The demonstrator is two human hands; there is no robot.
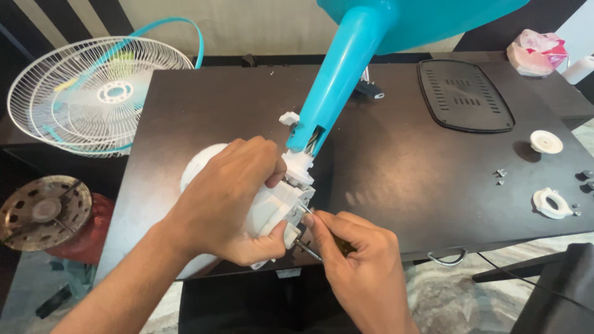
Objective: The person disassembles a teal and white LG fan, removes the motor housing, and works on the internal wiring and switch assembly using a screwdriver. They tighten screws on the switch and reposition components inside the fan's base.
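Right hand [356, 263] nearest the camera, fingers pinched shut on a thin screwdriver [307, 249] whose tip meets the white motor housing [266, 207]. Left hand [238, 198] wraps closed round that housing, at the near edge of the dark table [402, 161]. Pink tissue packet [537, 51] at the far right corner. White fan grille [93, 93] left, off the table.
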